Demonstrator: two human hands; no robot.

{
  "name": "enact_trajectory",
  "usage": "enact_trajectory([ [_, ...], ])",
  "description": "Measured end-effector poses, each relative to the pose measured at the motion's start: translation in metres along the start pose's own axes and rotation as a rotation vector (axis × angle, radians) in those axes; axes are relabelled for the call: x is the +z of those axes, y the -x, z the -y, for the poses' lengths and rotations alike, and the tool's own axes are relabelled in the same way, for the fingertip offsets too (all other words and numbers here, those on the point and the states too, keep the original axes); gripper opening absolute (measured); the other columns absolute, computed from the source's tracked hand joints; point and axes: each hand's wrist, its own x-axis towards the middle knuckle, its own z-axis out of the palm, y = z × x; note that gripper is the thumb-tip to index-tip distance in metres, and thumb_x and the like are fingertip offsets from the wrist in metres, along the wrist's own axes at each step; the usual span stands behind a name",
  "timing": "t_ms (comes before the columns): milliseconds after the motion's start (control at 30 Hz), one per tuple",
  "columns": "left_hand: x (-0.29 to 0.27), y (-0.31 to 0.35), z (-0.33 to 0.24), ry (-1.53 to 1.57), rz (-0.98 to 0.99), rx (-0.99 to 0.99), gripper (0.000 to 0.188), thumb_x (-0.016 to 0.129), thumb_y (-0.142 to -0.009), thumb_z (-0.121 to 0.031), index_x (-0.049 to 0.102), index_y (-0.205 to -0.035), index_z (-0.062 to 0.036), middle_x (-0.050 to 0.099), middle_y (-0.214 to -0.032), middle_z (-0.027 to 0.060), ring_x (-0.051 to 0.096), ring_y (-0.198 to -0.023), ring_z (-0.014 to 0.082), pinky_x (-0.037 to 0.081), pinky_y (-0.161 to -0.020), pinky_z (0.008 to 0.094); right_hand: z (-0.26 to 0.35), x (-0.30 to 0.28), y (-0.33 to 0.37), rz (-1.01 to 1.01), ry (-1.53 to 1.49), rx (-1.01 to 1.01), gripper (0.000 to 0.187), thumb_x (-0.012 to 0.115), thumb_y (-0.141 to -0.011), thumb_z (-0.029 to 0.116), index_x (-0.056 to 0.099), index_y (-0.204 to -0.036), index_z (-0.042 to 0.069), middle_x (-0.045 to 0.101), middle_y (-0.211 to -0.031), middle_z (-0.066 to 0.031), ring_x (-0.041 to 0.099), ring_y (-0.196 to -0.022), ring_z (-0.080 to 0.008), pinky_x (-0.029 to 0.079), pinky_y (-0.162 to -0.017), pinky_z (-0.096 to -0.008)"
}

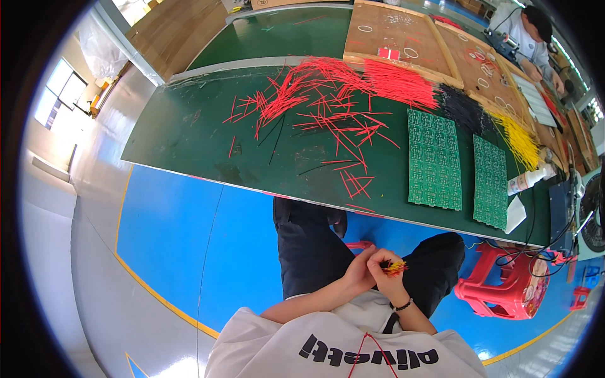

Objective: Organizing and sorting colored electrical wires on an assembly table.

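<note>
Over my lap, my right hand (385,278) is closed around a bundle of thin wires (396,268), whose red, yellow and dark ends stick out of the fist. My left hand (360,272) is pressed against it from the left, fingers drawn together; whatever it grips is hidden. Beyond my knees, the green-topped table (195,145) carries scattered red wires (343,123) and a dense pile of red wires (400,84). Black wires (463,108) and yellow wires (518,140) lie to their right. Two green circuit-board panels (435,160) (489,183) rest near the front edge.
A white bottle (528,181) lies tilted at the table's right, near cables and a fan (592,214). Wooden trays (403,38) stand behind the wires. Red plastic stools (504,283) are on the blue floor at right. A person in a dark cap (535,44) works at the far right.
</note>
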Motion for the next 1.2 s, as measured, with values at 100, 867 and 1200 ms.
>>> enact_trajectory([
  [100,0.003,0.004,-0.002,-0.033,0.016,-0.015,0.032,0.035,-0.091,-0.031,0.047,-0.102,-0.0042,0.051,-0.104,0.0092,0.048,-0.104,0.0206,0.039,-0.089,0.0351,-0.01,-0.001,0.003,-0.046,-0.062,-0.02,0.013,0.053,-0.079,0.003,0.046,-0.068,0.003,0.048,-0.062,-0.0014,0.044,-0.058,-0.0084,0.034,-0.056,-0.0205],
  [867,0.013,0.0,-0.003,-0.019,-0.116,-0.012,0.036,0.028,-0.092,-0.027,0.044,-0.109,0.0009,0.048,-0.111,0.0106,0.046,-0.106,0.0217,0.034,-0.095,0.0351,-0.002,-0.006,-0.004,-0.023,-0.688,0.024,0.018,0.05,-0.082,0.005,0.042,-0.066,0.004,0.043,-0.061,-0.0032,0.042,-0.056,-0.0128,0.036,-0.055,-0.0252],
  [1200,0.019,0.011,-0.018,-0.381,-0.295,0.137,0.034,0.033,-0.092,-0.028,0.049,-0.1,0.0005,0.053,-0.101,0.011,0.05,-0.099,0.0204,0.039,-0.087,0.0337,-0.016,-0.026,0.007,-0.112,-0.206,-0.075,0.025,0.048,-0.083,0.007,0.046,-0.058,0.002,0.041,-0.05,0.0026,0.036,-0.045,-0.0057,0.027,-0.043,-0.0238],
])
